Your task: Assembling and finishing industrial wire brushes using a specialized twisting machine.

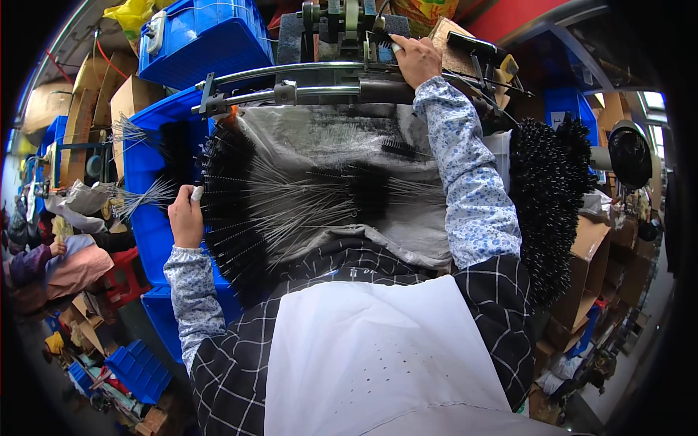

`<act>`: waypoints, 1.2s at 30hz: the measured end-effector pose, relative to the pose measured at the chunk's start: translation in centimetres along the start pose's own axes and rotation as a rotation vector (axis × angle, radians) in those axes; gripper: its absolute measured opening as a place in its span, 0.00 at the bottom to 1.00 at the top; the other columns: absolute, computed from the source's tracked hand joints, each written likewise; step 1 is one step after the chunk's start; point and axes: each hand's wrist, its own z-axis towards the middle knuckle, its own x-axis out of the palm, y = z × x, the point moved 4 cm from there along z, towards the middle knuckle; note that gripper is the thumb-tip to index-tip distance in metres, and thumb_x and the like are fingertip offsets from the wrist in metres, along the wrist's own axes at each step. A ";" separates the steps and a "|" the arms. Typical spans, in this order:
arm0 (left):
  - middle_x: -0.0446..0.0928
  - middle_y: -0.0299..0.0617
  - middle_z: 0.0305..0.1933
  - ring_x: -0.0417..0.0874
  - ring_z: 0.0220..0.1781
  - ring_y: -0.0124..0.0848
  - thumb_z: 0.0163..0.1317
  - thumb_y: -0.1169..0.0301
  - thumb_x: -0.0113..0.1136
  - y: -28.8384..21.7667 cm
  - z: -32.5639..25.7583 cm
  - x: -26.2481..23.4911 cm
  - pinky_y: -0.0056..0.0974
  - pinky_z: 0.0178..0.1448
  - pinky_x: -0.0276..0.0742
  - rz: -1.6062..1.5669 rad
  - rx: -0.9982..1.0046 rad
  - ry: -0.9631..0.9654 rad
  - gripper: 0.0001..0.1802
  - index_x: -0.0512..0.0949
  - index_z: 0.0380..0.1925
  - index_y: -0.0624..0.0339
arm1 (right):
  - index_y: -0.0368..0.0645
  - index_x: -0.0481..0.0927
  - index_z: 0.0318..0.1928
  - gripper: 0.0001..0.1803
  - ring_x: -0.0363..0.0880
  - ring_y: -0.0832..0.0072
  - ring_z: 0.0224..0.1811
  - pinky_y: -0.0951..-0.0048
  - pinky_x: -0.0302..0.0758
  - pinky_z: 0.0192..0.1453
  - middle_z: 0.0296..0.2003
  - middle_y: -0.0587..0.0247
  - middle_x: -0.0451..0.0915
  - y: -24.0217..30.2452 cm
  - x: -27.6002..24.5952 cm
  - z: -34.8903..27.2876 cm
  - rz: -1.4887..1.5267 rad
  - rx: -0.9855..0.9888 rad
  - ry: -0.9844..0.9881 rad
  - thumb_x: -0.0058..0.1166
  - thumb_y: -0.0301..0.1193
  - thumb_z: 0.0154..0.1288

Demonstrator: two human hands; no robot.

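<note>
Against the machine [352, 43] at the top, my right hand [420, 62] is closed with its fingertips on a small black-bristled brush [376, 39]. My left hand [187, 218] is curled beside the left end of a heap of twisted-wire brushes [231, 211]; whatever it grips is hidden. White wrapping shows on a finger of each hand. Across my lap, on a grey cloth [320, 134], lie the bare wire stems [298, 196] of several brushes, their black bristles at the left and in the middle. A loose black brush [403, 149] rests on the cloth below the machine.
Metal rails [291, 71] cross in front of me. A blue crate [207, 43] stands at the upper left, above a blue bin [149, 218] with more wire brushes. A dense black brush bundle [549, 196] is at the right, near cardboard boxes [587, 261]. Another person's hand [57, 248] shows far left.
</note>
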 end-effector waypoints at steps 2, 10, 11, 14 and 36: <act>0.64 0.46 0.12 0.64 0.13 0.38 0.57 0.69 0.47 -0.6 -0.1 -1.2 0.39 0.20 0.55 -0.012 0.010 -0.130 0.09 0.68 0.24 0.64 | 0.63 0.74 0.44 0.15 0.67 0.71 0.41 0.63 0.60 0.48 0.32 0.72 0.77 0.2 0.5 0.3 -0.006 -0.017 -0.017 0.44 0.36 0.55; 0.68 0.46 0.19 0.68 0.22 0.40 0.58 0.70 0.46 -1.4 1.1 -1.0 0.39 0.29 0.61 -0.098 -0.067 -0.266 0.07 0.69 0.28 0.62 | 0.63 0.66 0.53 0.21 0.52 0.68 0.60 0.54 0.46 0.57 0.50 0.68 0.68 -1.9 1.9 2.0 -0.142 -0.034 0.089 0.36 0.29 0.58; 0.69 0.47 0.21 0.69 0.24 0.41 0.58 0.70 0.45 -0.8 1.1 -0.7 0.38 0.31 0.62 -0.154 -0.166 -0.219 0.06 0.69 0.29 0.62 | 0.63 0.66 0.53 0.21 0.52 0.68 0.60 0.54 0.46 0.57 0.50 0.68 0.68 -1.9 1.8 1.7 -0.146 -0.033 0.090 0.36 0.29 0.58; 0.70 0.48 0.28 0.71 0.32 0.38 0.58 0.73 0.41 3.1 0.6 -2.1 0.36 0.41 0.65 -0.113 -0.177 -0.458 0.07 0.69 0.31 0.64 | 0.54 0.58 0.57 0.29 0.53 0.66 0.58 0.50 0.49 0.55 0.56 0.66 0.58 -2.1 0.2 0.2 -0.230 0.099 0.047 0.45 0.43 0.54; 0.71 0.39 0.32 0.69 0.36 0.26 0.63 0.68 0.40 0.9 2.7 -8.3 0.30 0.44 0.64 -0.104 0.138 -0.572 0.10 0.67 0.33 0.64 | 0.46 0.74 0.42 0.15 0.72 0.72 0.42 0.60 0.63 0.43 0.38 0.67 0.74 3.6 1.0 -0.2 0.043 0.176 -0.141 0.48 0.31 0.50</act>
